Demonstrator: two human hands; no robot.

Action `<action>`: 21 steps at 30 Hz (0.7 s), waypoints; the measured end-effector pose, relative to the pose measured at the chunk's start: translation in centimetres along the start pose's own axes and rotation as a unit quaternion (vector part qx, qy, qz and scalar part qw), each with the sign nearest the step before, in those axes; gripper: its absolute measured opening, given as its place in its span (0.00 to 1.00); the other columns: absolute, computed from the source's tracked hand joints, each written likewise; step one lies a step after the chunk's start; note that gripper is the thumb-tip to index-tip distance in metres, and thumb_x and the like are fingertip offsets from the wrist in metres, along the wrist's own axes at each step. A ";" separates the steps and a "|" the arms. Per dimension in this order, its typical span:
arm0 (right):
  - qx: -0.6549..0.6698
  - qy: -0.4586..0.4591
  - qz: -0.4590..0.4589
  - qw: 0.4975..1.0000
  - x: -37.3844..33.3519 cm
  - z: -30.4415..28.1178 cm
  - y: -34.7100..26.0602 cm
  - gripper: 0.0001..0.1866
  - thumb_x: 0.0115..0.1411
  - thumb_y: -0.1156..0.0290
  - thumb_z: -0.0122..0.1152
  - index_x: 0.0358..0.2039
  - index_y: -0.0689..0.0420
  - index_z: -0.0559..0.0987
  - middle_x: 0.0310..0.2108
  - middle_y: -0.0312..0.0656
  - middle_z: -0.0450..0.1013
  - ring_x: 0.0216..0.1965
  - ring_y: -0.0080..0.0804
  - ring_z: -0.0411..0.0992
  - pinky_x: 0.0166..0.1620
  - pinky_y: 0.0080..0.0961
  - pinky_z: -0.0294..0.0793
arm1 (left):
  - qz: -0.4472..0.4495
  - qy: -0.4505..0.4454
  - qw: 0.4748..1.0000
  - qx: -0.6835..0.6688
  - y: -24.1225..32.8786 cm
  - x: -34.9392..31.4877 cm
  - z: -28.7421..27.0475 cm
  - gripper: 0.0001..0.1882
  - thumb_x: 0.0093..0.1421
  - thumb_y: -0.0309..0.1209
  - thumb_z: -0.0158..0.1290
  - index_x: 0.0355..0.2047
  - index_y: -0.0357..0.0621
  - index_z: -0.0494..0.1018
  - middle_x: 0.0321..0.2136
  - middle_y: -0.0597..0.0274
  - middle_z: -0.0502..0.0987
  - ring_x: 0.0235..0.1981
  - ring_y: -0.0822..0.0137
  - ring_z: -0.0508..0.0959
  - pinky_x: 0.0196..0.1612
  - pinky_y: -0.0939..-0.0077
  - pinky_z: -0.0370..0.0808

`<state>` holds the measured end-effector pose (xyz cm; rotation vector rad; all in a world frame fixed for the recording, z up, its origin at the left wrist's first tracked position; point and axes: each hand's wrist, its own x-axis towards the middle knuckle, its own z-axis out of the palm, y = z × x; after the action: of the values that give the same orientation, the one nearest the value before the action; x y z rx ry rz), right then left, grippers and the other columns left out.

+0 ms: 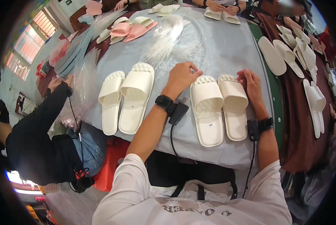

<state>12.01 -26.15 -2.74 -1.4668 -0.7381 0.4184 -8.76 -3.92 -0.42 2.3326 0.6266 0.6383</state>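
A pair of cream slippers lies flat and side by side in front of me, the left slipper (208,129) overlapping the edge of the right slipper (236,122). My left hand (181,78) is at the left slipper's toe end, fingers loosely curled and thumb apart from the index finger, close to its rim. By the right slipper's toe my right hand (251,83) has its fingers bent and slightly apart, near or touching the edge. Neither hand grips anything that I can see. To the left, another cream pair lies on the cloth, slipper (109,103) beside slipper (137,98).
Clear plastic bags (166,39) are heaped ahead on the grey tablecloth (228,45). Pink slippers (141,30) lie at the far left. More cream slippers (288,58) rest on a brown-covered table at right. A co-worker's dark sleeve (44,116) reaches in from the left.
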 end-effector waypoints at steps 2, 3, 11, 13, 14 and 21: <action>-0.011 0.001 -0.014 1.000 -0.4 0.2 0.3 0.21 0.76 0.58 0.50 0.37 0.62 0.83 0.27 0.34 0.77 0.28 0.16 0.69 0.32 0.15 0.69 | -0.007 -0.003 1.000 -0.007 0.1 -0.5 -0.1 0.18 0.58 0.45 0.64 0.36 0.42 0.83 0.25 0.55 0.83 0.28 0.58 0.82 0.36 0.65 0.77; -0.021 -0.006 -0.030 0.999 -0.3 0.5 0.1 0.21 0.76 0.58 0.50 0.37 0.63 0.83 0.27 0.35 0.77 0.28 0.17 0.70 0.33 0.16 0.69 | -0.003 -0.005 1.000 -0.008 0.0 -0.6 -0.2 0.18 0.58 0.45 0.64 0.36 0.42 0.83 0.25 0.55 0.83 0.28 0.58 0.82 0.36 0.65 0.77; -0.080 0.015 -0.055 0.995 0.0 0.2 0.0 0.22 0.75 0.59 0.50 0.38 0.65 0.84 0.29 0.37 0.79 0.31 0.20 0.72 0.37 0.19 0.72 | 0.004 0.022 0.997 0.070 -0.5 0.3 1.1 0.18 0.69 0.43 0.51 0.42 0.41 0.79 0.34 0.44 0.83 0.38 0.47 0.83 0.43 0.57 0.77; -0.089 -0.009 -0.077 0.993 0.8 0.1 0.0 0.22 0.75 0.59 0.50 0.38 0.63 0.85 0.29 0.37 0.79 0.31 0.19 0.72 0.37 0.18 0.72 | 0.081 0.114 0.990 -0.009 -1.3 1.2 1.1 0.16 0.72 0.40 0.51 0.43 0.38 0.77 0.33 0.47 0.83 0.35 0.51 0.83 0.41 0.62 0.77; -0.088 -0.006 -0.061 0.994 1.2 0.3 0.1 0.22 0.75 0.59 0.50 0.38 0.63 0.85 0.29 0.37 0.79 0.31 0.19 0.72 0.37 0.18 0.72 | 0.130 0.134 0.982 -0.032 -1.6 1.6 0.7 0.16 0.73 0.41 0.51 0.42 0.39 0.77 0.34 0.55 0.83 0.33 0.61 0.81 0.40 0.68 0.76; -0.102 -0.017 -0.104 0.989 0.1 0.6 -0.9 0.18 0.75 0.61 0.51 0.44 0.61 0.83 0.33 0.35 0.79 0.32 0.18 0.72 0.38 0.17 0.72 | 0.238 -0.075 0.913 -0.322 0.8 1.4 0.4 0.16 0.75 0.41 0.50 0.44 0.40 0.76 0.40 0.66 0.81 0.38 0.75 0.75 0.46 0.79 0.73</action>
<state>11.52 -25.67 -1.83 -1.5561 -0.9729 0.2131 -7.22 -3.80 0.24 1.8635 -0.2273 0.7309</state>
